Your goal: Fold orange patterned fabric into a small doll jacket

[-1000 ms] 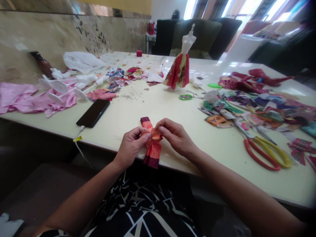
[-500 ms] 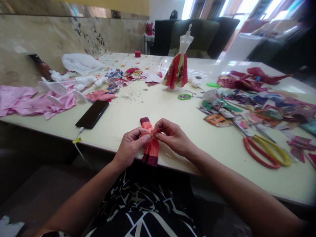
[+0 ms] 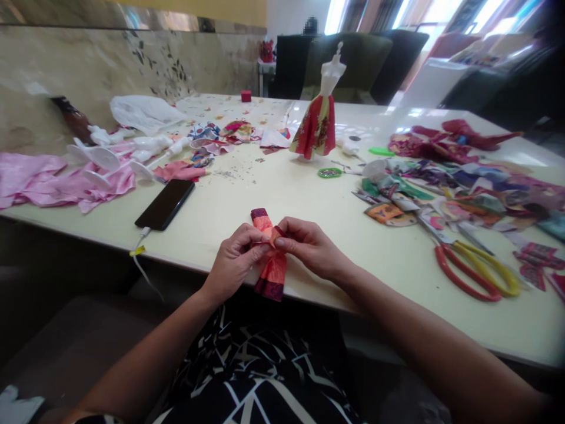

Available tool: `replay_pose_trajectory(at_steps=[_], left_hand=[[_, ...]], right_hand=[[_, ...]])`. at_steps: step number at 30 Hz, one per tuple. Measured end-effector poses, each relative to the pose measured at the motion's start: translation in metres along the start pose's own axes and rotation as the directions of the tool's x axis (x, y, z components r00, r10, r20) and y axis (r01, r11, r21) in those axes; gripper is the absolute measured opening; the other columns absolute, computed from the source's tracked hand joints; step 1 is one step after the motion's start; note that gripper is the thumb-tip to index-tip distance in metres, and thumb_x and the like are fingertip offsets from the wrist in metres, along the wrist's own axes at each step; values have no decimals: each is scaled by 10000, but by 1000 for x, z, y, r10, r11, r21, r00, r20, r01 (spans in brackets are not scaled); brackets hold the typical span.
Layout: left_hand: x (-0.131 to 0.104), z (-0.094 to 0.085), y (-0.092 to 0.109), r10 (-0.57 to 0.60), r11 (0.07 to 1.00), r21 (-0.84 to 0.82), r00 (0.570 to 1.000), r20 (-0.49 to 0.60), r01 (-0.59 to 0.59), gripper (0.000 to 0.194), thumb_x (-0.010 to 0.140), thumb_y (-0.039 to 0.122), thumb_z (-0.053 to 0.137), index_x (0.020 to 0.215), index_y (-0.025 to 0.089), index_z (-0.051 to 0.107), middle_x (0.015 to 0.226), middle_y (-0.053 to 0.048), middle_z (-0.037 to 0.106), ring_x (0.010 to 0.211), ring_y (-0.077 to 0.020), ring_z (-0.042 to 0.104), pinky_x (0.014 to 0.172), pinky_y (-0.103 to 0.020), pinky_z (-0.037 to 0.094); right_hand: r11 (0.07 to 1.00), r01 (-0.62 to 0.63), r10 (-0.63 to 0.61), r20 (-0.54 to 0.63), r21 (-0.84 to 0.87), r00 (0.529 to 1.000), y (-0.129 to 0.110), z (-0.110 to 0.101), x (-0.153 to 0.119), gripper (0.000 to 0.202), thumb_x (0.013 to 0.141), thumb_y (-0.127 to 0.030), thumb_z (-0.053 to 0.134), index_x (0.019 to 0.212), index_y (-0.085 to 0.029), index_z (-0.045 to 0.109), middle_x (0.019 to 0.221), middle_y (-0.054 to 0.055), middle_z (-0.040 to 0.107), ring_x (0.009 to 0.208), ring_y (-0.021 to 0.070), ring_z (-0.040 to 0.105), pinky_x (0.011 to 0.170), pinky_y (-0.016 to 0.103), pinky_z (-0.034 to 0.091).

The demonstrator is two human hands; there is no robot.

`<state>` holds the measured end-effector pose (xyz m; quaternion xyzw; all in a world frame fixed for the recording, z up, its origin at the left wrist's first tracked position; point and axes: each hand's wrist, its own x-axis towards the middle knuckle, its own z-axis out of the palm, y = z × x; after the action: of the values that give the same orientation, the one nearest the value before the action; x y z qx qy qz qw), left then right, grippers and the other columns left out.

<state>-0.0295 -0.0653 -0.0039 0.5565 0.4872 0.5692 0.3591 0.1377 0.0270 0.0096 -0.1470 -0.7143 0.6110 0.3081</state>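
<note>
A strip of coral-red fabric (image 3: 273, 270) with dark maroon ends is gathered at its middle near the table's front edge. My left hand (image 3: 236, 256) pinches that gathered middle from the left, thumb against fingers. From the right, my right hand (image 3: 306, 244) is closed on the same fabric, with a small folded bit showing at its fingertips. Both sets of fingertips almost meet over the cloth and hide part of it. Farther back stands a small white dress form (image 3: 333, 73) wearing a red and gold skirt (image 3: 315, 128).
Left of my hands lies a black phone (image 3: 165, 204) on a white cable. Scissors with red and yellow handles (image 3: 468, 277) rest at the right beside piled fabric scraps (image 3: 463, 182). A green pin tray (image 3: 330, 172) sits mid-table; pink cloth (image 3: 39, 179) lies far left.
My right hand has shifted slightly down, and the folded bit at its fingertips shows more. The fabric's lower end has swung a little to the right and down.
</note>
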Motion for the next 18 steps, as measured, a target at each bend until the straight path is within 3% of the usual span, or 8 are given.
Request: replay_pose_trajectory(at_steps=[5,11,15,18], left_hand=[[1,-2,2,79,995,60,997,25,-81,40,898,222,641,874,215,673,911,-10,560,871,-130,545,809,-271,440],[-1,0,0,198,966,162,980,35,-201,37,890,182,649,890,208,676,935,-22,560,830,-116,562,714,-251,474],[-2,-1,-1,390,849,355,917,82,-392,102,865,121,662,920,205,683,985,-37,559,906,-132,574,777,-278,502],[0,-2,0,504,724,474,854,131,-500,162,844,102,681,958,216,690,1167,-73,580,1068,-186,555,869,-346,495]], right_hand=[[996,48,-48,-5,-79,999,2,1,0,148,901,-267,584,805,-168,530,762,-17,523,712,104,464,671,256,383],[936,99,-136,-89,-339,987,2,5,-2,117,895,-237,587,802,-175,554,772,-8,563,735,118,501,704,265,403],[952,71,-98,-75,-298,992,1,7,-2,121,881,-240,598,786,-170,571,758,-9,585,720,114,519,689,254,416],[972,21,-32,-42,-233,999,4,8,-1,143,878,-253,589,767,-164,583,744,-10,593,699,108,515,665,247,407]])
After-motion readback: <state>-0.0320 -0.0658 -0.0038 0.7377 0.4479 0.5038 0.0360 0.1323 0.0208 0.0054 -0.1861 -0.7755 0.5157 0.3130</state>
